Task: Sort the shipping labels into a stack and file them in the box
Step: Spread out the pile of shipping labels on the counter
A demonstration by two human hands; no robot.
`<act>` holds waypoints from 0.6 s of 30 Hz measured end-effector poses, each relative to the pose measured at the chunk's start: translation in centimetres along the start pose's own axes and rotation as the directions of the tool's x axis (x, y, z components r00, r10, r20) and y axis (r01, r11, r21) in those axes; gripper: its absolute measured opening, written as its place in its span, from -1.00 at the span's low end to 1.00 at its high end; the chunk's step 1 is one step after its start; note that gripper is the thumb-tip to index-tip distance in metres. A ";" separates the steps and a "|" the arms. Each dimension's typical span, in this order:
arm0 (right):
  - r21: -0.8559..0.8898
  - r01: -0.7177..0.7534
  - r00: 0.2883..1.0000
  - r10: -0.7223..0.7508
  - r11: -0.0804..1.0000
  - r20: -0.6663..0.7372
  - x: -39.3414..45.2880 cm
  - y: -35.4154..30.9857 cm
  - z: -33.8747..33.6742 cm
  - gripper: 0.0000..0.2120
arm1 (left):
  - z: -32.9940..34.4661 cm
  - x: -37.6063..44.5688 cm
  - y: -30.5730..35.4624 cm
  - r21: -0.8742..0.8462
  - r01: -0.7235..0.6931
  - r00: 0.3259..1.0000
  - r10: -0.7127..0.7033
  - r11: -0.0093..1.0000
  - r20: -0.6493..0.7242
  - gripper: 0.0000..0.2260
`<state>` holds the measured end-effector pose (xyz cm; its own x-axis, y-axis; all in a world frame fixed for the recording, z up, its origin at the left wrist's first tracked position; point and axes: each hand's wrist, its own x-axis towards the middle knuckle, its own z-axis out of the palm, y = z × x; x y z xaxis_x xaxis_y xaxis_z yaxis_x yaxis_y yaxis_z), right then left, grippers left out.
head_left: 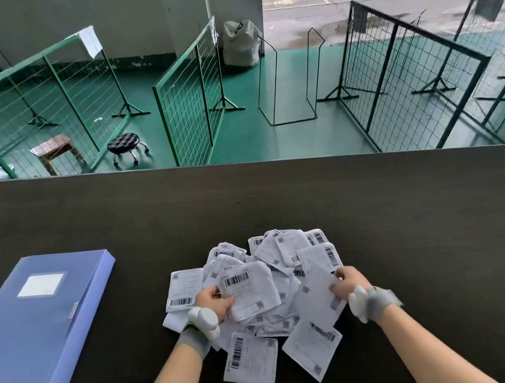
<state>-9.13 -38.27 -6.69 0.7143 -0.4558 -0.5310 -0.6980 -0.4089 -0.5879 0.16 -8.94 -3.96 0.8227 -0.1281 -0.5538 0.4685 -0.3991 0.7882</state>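
A loose heap of white shipping labels (275, 254) with barcodes lies on the dark table (419, 229) in front of me. My left hand (213, 301) pinches the left edge of one label (251, 289) lying on top of the heap. My right hand (349, 280) grips the right edge of another label (317, 298) at the heap's right side. Two more labels (250, 360) lie flat nearest me. A closed blue file box (33, 331) with a white name tag rests on the table to the left, apart from the heap.
The table's far edge (239, 163) runs across the view. Beyond it, lower down, are a green floor, green wire fence panels (188, 101), a small wooden stool (55, 150), a black wheeled stool (127, 145) and a grey sack (240, 43).
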 end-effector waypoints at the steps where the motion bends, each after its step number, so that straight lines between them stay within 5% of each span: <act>1: 0.040 0.039 0.999 -0.039 0.998 -0.001 -0.6 -1.1 -1.1 -0.88 | -0.1 0.0 0.0 0.024 -0.007 1.000 0.007 1.000 0.011 -0.71; 5: 0.004 0.300 0.942 -0.297 0.954 0.154 -1.8 -5.9 -5.2 -0.84 | 0.0 -0.2 0.7 0.060 -0.018 0.998 0.014 0.998 0.068 -0.65; 10: -0.489 0.523 0.848 -0.364 0.699 0.386 -2.6 -12.2 -4.2 -0.80 | 0.0 -0.2 1.8 -0.014 -0.016 0.953 0.020 1.000 0.303 -0.58; 18: -0.412 0.729 0.684 -0.580 0.546 0.442 -2.8 -16.4 1.4 -0.54 | 1.2 -1.1 2.7 -0.064 -0.080 0.894 0.100 0.995 0.437 -0.68</act>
<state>0.38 -29.19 3.62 0.9159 0.2750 -0.2924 0.1189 -0.8816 -0.4568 0.11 -10.95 -1.58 0.6416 -0.5515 -0.5332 0.4206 -0.3283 0.8458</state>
